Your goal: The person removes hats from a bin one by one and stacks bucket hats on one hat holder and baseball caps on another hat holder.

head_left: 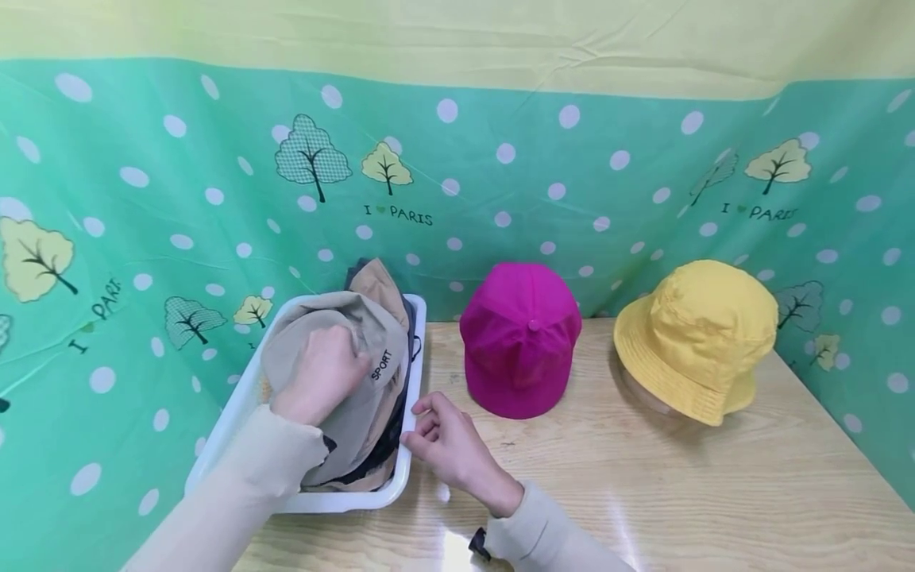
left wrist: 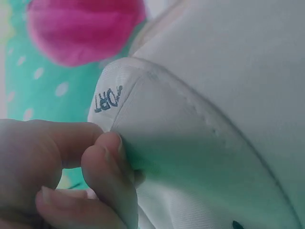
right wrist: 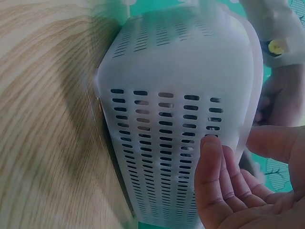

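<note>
Left hand pinches grey SPORT cap, directly beneath it in white basket. Right hand holds the near-side rim between thumb and fingers. Advice: keep basket braced, pinch light; avoid creasing.

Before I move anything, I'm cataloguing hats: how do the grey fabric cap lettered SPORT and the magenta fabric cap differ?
The grey fabric cap bears SPORT lettering; the magenta fabric cap shows none. The grey cap lies in the white plastic basket; the magenta cap sits crown up on the wood-grain table. The left hand grips the grey cap; neither hand touches the magenta cap. Both have brims.
</note>
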Demonstrator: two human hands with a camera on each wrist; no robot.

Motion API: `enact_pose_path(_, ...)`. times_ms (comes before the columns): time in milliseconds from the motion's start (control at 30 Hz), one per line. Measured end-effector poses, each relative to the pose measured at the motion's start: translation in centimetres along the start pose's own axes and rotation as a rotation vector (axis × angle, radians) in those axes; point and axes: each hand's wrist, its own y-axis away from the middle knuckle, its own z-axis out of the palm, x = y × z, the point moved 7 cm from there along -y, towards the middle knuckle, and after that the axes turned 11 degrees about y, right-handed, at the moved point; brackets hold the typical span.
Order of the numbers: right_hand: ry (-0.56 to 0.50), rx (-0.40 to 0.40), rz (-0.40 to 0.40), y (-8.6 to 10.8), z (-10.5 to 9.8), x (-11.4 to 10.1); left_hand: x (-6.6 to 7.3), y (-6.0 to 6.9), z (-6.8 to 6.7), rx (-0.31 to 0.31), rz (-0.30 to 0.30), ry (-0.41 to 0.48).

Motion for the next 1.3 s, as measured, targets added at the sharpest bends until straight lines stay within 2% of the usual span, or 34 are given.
enact_pose_path(100,0.001,0.005,-0.006,0.0,0.1,0.0,0.7,0.7,-1.5,0.079,0.043,0.030)
enact_pose_path(267,0.006,-0.001,-0.024,0.0,0.1,0.0,2.0,1.9,-3.8,0.164,0.063,0.060)
enact_pose_path(333,0.018,-0.017,-0.039,0.0,0.1,-0.1,2.7,2.4,-4.6,0.197,0.089,0.058)
enact_pose_path(433,0.086,-0.033,-0.079,0.0,-0.2,-0.5,4.1,3.2,-5.7,0.250,0.148,0.042)
enact_pose_path(500,0.149,-0.010,-0.116,0.1,-0.6,-1.1,4.9,3.7,-6.0,0.272,0.169,0.029)
enact_pose_path(600,0.184,0.049,-0.168,0.4,-1.4,-2.1,5.9,4.3,-6.0,0.294,0.174,0.011)
enact_pose_path(700,0.096,0.080,-0.205,0.6,-1.8,-3.0,6.6,4.7,-5.8,0.292,0.150,0.006)
enact_pose_path(867,-0.075,0.078,-0.261,1.0,-1.7,-3.8,7.9,4.9,-5.4,0.258,0.144,0.067)
enact_pose_path(1100,-0.168,0.077,-0.300,1.3,-1.4,-4.3,9.2,4.8,-5.0,0.222,0.143,0.120)
enact_pose_path(1300,-0.275,0.122,-0.339,1.4,-1.6,-4.7,9.7,4.9,-4.9,0.260,0.194,0.145)
